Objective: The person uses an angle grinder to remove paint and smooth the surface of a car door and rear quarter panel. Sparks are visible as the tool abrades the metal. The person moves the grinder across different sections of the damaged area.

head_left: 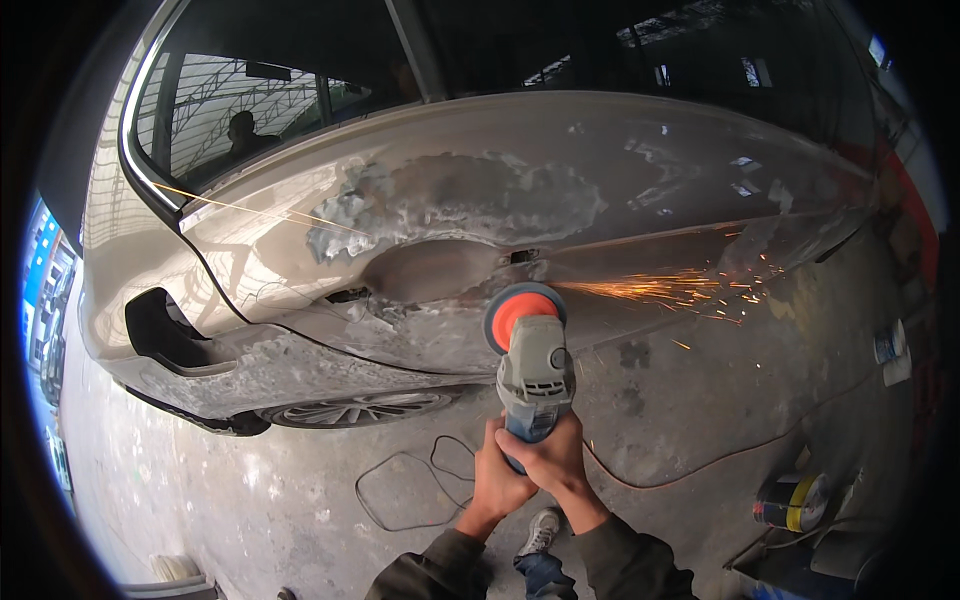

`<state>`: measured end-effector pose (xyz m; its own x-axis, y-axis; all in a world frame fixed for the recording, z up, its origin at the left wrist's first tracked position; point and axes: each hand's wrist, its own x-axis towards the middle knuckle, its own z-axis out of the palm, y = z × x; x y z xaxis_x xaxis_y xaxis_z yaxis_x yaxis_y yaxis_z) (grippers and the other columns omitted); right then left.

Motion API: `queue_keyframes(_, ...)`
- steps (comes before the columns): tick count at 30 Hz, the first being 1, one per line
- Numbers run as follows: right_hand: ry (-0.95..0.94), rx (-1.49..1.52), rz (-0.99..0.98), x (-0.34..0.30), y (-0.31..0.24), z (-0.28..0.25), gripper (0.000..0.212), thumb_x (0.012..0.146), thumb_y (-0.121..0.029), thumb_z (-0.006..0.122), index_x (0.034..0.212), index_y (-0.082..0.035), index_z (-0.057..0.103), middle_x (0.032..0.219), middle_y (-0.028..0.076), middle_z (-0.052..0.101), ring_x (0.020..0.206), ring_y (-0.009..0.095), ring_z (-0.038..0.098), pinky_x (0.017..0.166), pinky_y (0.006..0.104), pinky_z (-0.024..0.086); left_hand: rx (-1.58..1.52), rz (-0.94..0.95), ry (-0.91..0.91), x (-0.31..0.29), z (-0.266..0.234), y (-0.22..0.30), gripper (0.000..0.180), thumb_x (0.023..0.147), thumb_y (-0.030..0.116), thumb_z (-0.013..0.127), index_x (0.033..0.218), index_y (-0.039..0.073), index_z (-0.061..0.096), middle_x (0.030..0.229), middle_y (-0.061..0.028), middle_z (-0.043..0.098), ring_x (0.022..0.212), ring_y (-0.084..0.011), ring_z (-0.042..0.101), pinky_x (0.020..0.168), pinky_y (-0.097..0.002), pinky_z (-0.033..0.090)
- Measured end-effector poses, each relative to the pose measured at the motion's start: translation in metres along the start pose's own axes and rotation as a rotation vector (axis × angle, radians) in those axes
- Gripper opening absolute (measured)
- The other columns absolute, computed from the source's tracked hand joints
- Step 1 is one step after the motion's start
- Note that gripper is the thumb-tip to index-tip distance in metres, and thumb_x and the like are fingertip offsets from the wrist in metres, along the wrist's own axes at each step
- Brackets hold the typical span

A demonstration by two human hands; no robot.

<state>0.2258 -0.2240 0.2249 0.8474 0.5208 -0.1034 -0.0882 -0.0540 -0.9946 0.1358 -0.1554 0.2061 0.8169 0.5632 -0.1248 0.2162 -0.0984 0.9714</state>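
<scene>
Angle grinder (538, 372) up in front of you, at the middle of the car's side, its rounded grey head giving way to a blue body! Your left hand (500, 480) and right hand (556, 455) are both wrapped tightly around that body, fingers closed and side by side. Out front, a round orange disc (522, 310) with a dark rim meets the beige car door (450, 190), and thin orange sparks (650, 288) stream off to the right! Look at that metal: glossy paint breaks into a ragged, cloudy grey patch above the smooth oval handle recess (430, 270). Lower left sits the spoked wheel (360, 410). Beneath you, loops of thin dark cable (375, 510) lie over mottled, stained concrete (310, 490), near your light shoe (542, 530).
</scene>
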Motion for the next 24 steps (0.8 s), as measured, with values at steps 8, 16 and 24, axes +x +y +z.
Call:
queue_keyframes(8,-0.042,0.027,-0.013,0.004,-0.005,0.012,0.034,0.076,-0.010,0.082,0.106,0.001,0.071,0.099,0.007,0.073,0.092,0.016,0.070,0.085,0.0331,0.055,0.003,0.037,0.109,0.004,-0.005,0.001,0.064,0.071,0.021,0.086,0.120,0.001,0.049,0.106,-0.0168,0.066,0.100,-0.0229,0.065,0.087,-0.0386,0.052)
queue_keyframes(16,-0.019,0.050,0.008,0.001,0.009,0.023,0.031,0.076,-0.010,0.082,0.102,0.001,0.071,0.097,0.008,0.074,0.090,0.017,0.071,0.083,0.0341,0.056,0.088,0.067,0.044,0.004,-0.018,-0.014,0.086,0.070,0.023,0.087,0.140,0.000,0.043,0.117,-0.0267,0.067,0.112,-0.0403,0.068,0.092,-0.0434,0.053)
queue_keyframes(24,-0.063,0.063,-0.068,-0.014,0.063,0.069,0.038,0.074,-0.015,0.084,0.104,0.002,0.070,0.097,0.010,0.074,0.088,0.018,0.071,0.082,0.0344,0.056,0.026,0.083,0.108,-0.014,-0.051,-0.074,0.077,0.072,0.023,0.086,0.134,0.000,0.045,0.116,-0.0243,0.067,0.109,-0.0352,0.068,0.092,-0.0416,0.052)
